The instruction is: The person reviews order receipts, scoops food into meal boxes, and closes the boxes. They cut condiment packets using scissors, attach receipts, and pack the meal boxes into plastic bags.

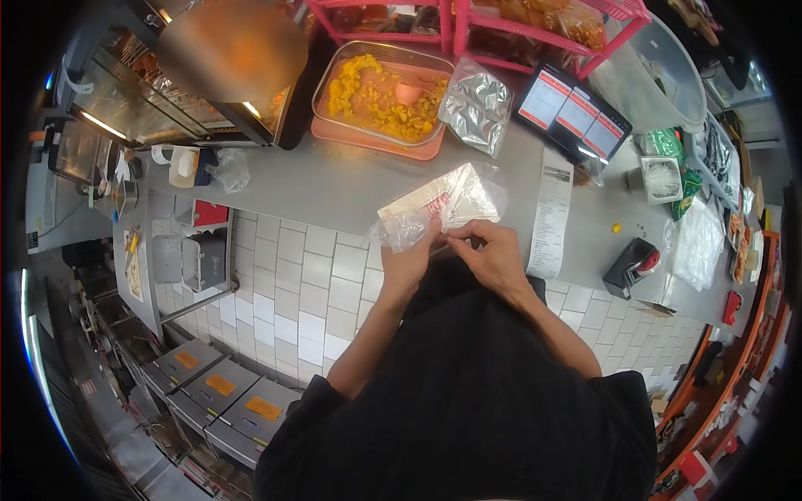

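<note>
Both hands meet at the near edge of the steel counter, at a clear plastic bag (399, 233) with printed paper packets (443, 199) in or under it. My left hand (407, 265) has its fingers closed on the bag's near side. My right hand (493, 257) is closed in a pinch at the bag's edge, close to the left fingertips. What exactly lies between the right fingertips is too small to tell. A silver foil pouch (476, 107) lies just beyond the packets. A long printed receipt (551, 219) is to the right of my right hand.
A tray of yellow food (380, 96) stands behind, beside pink racks (547, 33). At the right are a tablet (573, 113), a metal container (662, 179), a black device (632, 267) and plastic bags (700, 242). A glass-fronted cabinet (167, 100) is at the left.
</note>
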A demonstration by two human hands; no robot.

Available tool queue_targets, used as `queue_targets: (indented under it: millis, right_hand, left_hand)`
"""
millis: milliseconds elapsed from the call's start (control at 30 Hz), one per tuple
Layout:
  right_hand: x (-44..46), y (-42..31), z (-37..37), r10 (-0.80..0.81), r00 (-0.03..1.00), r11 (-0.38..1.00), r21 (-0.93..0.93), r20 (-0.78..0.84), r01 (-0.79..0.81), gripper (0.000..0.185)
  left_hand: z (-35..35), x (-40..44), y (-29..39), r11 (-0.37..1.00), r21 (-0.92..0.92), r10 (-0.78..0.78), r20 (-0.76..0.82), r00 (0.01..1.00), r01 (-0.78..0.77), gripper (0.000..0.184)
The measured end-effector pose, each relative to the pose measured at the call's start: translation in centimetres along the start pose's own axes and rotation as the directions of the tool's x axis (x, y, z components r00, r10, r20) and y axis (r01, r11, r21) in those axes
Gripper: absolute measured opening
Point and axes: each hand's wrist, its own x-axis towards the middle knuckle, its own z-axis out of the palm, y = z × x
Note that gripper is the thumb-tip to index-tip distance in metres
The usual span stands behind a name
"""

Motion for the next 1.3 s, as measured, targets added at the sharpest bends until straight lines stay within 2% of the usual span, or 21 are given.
queue_targets:
  millis: [100, 200, 267, 400, 500, 533, 567, 600, 667, 700, 767, 900, 967, 1000, 1033, 1067, 1100, 1133, 1200, 1233, 1300]
  right_hand:
    - [0.1, -0.1, -0.2, -0.016, 1.000, 1.000, -0.001, -0.017, 0.016, 0.012]
    - [0.3, 0.7, 0.1, 0.011, 1.000, 1.000, -0.012, 0.002, -0.011, 0.014]
    - [0.4, 1.1, 0.4, 0.006, 1.000, 1.000, 0.017, -0.004, -0.006, 0.014]
    - [0.4, 1.1, 0.5, 0.003, 1.000, 0.998, 0.070, -0.017, -0.002, 0.014]
    - [0.6, 1.1, 0.5, 0.032, 0.999, 0.998, 0.061, 0.001, -0.032, 0.009]
    - [1.0, 1.3, 0.6, 0.042, 0.999, 0.992, 0.119, 0.004, -0.043, 0.010]
    - [1.2, 1.4, 0.6, 0.054, 0.998, 0.983, 0.177, 0.008, -0.055, 0.011]
    - [1.3, 1.3, 0.5, 0.060, 0.998, 0.983, 0.174, 0.004, -0.059, 0.011]
    - [1.9, 0.9, -0.2, 0.096, 0.992, 0.980, 0.168, 0.084, -0.109, 0.015]
    - [2.4, 0.8, -0.6, 0.094, 0.993, 0.980, 0.167, 0.072, -0.105, 0.015]
    - [3.0, 0.8, -1.4, 0.139, 0.955, 0.970, 0.156, 0.262, -0.185, 0.015]
    - [2.9, 1.0, -1.2, 0.093, 0.967, 0.937, 0.306, 0.238, -0.165, 0.005]
    - [1.1, 0.5, -1.0, -0.056, 0.962, 0.998, 0.004, 0.266, 0.057, 0.008]
    - [-0.4, 0.2, -0.9, -0.186, 0.925, 0.982, 0.025, 0.331, 0.188, 0.010]
    - [-2.0, -0.1, -0.6, -0.309, 0.869, 0.948, 0.056, 0.387, 0.313, 0.011]
    - [-2.9, 0.0, -0.7, -0.320, 0.870, 0.947, 0.100, 0.374, 0.305, 0.011]
    - [-2.4, 0.2, -1.3, -0.318, 0.873, 0.948, 0.092, 0.370, 0.306, 0.011]
    - [-1.1, 0.7, -2.4, -0.272, 0.937, 0.962, 0.039, 0.219, 0.271, 0.008]
    - [3.0, 3.1, -4.5, -0.179, 0.982, 0.979, -0.109, -0.064, 0.171, 0.012]
    - [5.9, 5.6, -5.3, -0.138, 0.970, 0.976, -0.197, -0.199, 0.098, 0.020]
    - [9.5, 9.1, -7.2, 0.043, 0.959, 0.897, -0.412, -0.281, -0.161, 0.046]
  left_hand:
    - [0.4, -0.1, 0.1, 0.999, -0.040, 0.008, 0.015, 1.000, -0.007, 0.026]
    - [0.8, -0.2, 0.3, 0.993, -0.024, 0.114, -0.021, 0.993, -0.115, 0.019]
    - [0.7, -0.4, 0.6, 0.981, 0.071, 0.179, 0.002, 0.984, -0.178, 0.018]
    - [0.4, 0.0, -0.1, 0.976, 0.091, 0.199, -0.018, 0.980, -0.196, 0.017]
    - [-0.2, -0.2, -0.9, 0.986, 0.041, 0.158, 0.036, 0.987, -0.159, 0.022]
    - [-1.3, 0.3, -1.7, 0.817, 0.404, 0.385, 0.147, 0.911, -0.410, 0.021]
    - [-2.3, 0.6, -2.5, 0.465, 0.660, 0.524, 0.332, 0.784, -0.590, 0.020]
    - [-2.6, 0.8, -2.5, 0.468, 0.657, 0.520, 0.336, 0.785, -0.591, 0.020]
    - [-3.0, 1.5, -2.0, 0.247, 0.664, 0.557, 0.499, 0.664, -0.706, 0.025]
    - [-3.0, 1.6, -1.7, 0.244, 0.656, 0.558, 0.507, 0.657, -0.714, 0.025]
    - [-3.1, 1.6, -1.2, 0.001, 0.671, 0.551, 0.619, 0.561, -0.741, 0.025]
    - [-3.1, 2.2, -0.7, 0.055, 0.596, 0.544, 0.655, 0.525, -0.801, 0.030]
    - [-3.9, 2.9, -2.2, 0.102, 0.660, 0.613, 0.547, 0.570, -0.744, 0.035]
    - [-3.1, 2.9, -1.4, 0.103, 0.656, 0.616, 0.548, 0.566, -0.747, 0.035]
    - [-2.0, 2.9, 0.2, 0.570, 0.673, 0.411, 0.264, 0.873, -0.472, 0.038]
    - [-1.9, 3.1, 0.6, 0.745, 0.609, 0.226, 0.155, 0.962, -0.273, 0.040]
    - [-1.8, 3.3, 0.9, 0.858, 0.512, 0.029, 0.037, 0.999, -0.043, 0.042]
    - [-3.2, 4.0, 0.1, 0.692, 0.646, 0.247, 0.208, 0.946, -0.323, 0.037]
    - [-5.0, 5.7, -2.6, 0.398, 0.636, 0.497, 0.456, 0.738, -0.661, 0.025]
    - [-4.1, 5.3, -1.6, 0.392, 0.629, 0.507, 0.461, 0.729, -0.671, 0.025]
    - [-2.0, 3.5, 1.4, -0.040, 0.724, 0.547, 0.592, 0.592, -0.688, 0.021]
